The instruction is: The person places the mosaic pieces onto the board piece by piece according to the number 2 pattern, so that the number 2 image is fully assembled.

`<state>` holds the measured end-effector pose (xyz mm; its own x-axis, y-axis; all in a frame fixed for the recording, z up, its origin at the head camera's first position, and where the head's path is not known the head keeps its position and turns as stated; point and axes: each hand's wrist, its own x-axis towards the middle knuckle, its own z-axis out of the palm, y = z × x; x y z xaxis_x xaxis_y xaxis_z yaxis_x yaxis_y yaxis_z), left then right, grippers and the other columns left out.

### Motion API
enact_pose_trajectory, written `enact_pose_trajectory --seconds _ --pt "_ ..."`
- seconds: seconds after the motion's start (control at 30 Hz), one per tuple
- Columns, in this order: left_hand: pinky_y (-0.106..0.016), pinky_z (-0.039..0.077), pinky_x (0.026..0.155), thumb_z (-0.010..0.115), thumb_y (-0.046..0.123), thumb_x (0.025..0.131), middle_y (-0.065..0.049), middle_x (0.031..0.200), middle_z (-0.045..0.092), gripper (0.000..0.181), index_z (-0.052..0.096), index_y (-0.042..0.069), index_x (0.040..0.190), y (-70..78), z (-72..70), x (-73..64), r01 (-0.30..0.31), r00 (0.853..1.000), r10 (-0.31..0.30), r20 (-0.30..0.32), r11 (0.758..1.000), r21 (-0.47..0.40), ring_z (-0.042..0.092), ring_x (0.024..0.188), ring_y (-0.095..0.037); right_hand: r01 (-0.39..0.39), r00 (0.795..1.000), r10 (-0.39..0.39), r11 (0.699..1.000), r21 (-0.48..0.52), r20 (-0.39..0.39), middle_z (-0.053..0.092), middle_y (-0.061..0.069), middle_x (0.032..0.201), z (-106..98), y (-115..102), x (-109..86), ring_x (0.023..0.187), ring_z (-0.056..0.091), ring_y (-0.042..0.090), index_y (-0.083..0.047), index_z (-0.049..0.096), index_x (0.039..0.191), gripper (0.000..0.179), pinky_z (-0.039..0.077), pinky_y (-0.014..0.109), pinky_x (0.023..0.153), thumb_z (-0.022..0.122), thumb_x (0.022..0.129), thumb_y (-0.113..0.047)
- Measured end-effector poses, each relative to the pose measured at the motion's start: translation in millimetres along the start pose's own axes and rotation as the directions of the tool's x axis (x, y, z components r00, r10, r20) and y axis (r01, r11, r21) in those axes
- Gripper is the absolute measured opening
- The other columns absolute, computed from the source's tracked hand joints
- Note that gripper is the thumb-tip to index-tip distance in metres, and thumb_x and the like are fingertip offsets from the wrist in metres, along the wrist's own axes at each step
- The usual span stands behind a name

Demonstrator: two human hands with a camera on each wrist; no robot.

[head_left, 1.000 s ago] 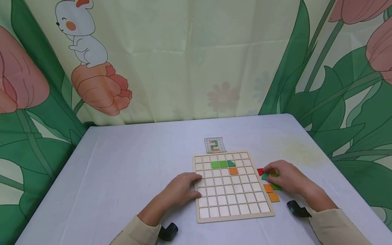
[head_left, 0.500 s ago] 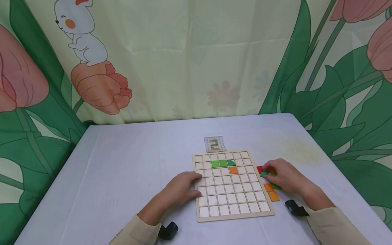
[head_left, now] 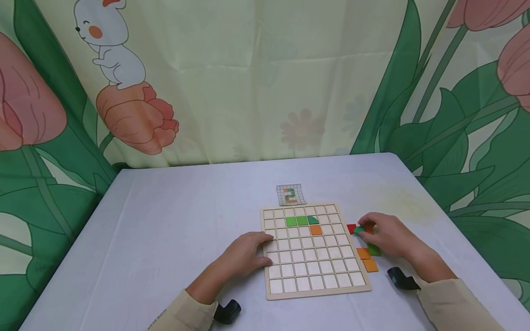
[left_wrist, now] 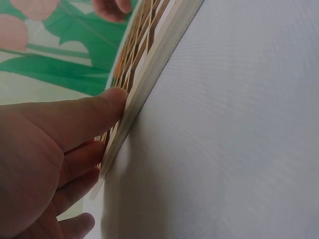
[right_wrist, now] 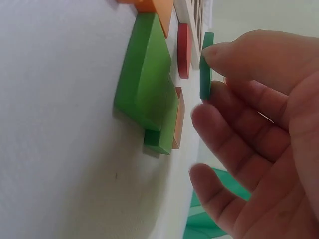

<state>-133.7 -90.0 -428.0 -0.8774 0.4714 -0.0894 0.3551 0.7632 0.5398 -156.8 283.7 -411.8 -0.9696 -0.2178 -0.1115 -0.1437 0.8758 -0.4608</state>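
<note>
My right hand [head_left: 391, 234] pinches a small dark green tile [right_wrist: 205, 82] between thumb and fingertips, lifted above the table and seen edge-on in the right wrist view. My left hand [head_left: 245, 253] rests its spread thumb and fingertips on the left edge of a wooden grid board [head_left: 319, 294]. Two light green square tiles [head_left: 296, 221], a dark green rounded tile [head_left: 312, 220] and an orange tile [head_left: 316, 230] sit in the board's upper cells. Beneath the right hand lie light green tiles [right_wrist: 144, 74] and, partly covered by the fingers in the head view, an orange one [right_wrist: 178, 117].
A red tile [head_left: 351, 228] and two orange tiles [head_left: 366, 259] lie along the board's right side. Behind the board is a small card [head_left: 290, 195] printed with a coloured grid pattern. The white-covered table [head_left: 165, 220] backs onto a printed curtain [head_left: 232, 82].
The right hand has risen slightly with the dark green tile, showing more of the light green tile below it. The left hand and the board have stayed put.
</note>
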Motion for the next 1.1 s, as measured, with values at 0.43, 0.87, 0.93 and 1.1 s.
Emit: enact_pose_trajectory --seconds 0.43,0.87,0.93,1.1 --pt "-0.042 0.043 0.108 0.083 0.024 0.085 -0.005 0.134 0.062 0.056 0.062 0.007 0.134 -0.2 0.9 -0.1 0.005 1.000 -0.005 0.006 1.000 -0.005 0.053 0.129 -0.026 -0.009 1.000 0.009 1.000 0.006 0.016 0.064 0.007 0.099 2.4 -4.4 7.9 0.090 0.055 0.027 0.000 0.065 0.113 0.032 0.055 0.046 0.082 0.074 0.091 -0.021" --pt "-0.043 0.043 0.108 0.083 0.024 0.085 -0.005 0.135 0.062 0.056 0.062 0.008 0.134 0.7 1.2 -1.3 0.016 1.000 -0.016 0.012 1.000 -0.010 0.053 0.129 -0.026 -0.012 1.000 0.012 0.999 0.035 0.011 0.063 0.017 0.114 6.3 -3.7 7.1 0.102 0.057 0.035 0.001 0.063 0.123 0.037 0.055 0.052 0.089 0.072 0.090 -0.014" --pt "-0.043 0.043 0.108 0.083 0.024 0.085 -0.005 0.135 0.061 0.056 0.062 0.008 0.134 0.5 1.2 -1.4 0.018 1.000 -0.018 0.012 1.000 -0.010 0.052 0.130 -0.026 -0.006 1.000 0.005 0.999 0.040 0.011 0.063 0.016 0.113 6.3 -4.5 6.6 0.101 0.057 0.035 0.000 0.064 0.122 0.034 0.056 0.051 0.087 0.071 0.090 -0.011" --pt "-0.043 0.043 0.108 0.083 0.024 0.085 -0.006 0.135 0.061 0.056 0.062 0.007 0.134 -0.4 1.7 -1.0 0.015 1.000 -0.014 0.012 1.000 -0.014 0.052 0.130 -0.026 -0.007 1.000 0.006 0.999 0.052 0.020 0.064 0.013 0.111 9.4 -5.1 7.4 0.097 0.056 0.031 -0.002 0.065 0.122 0.031 0.056 0.050 0.086 0.069 0.091 -0.009"
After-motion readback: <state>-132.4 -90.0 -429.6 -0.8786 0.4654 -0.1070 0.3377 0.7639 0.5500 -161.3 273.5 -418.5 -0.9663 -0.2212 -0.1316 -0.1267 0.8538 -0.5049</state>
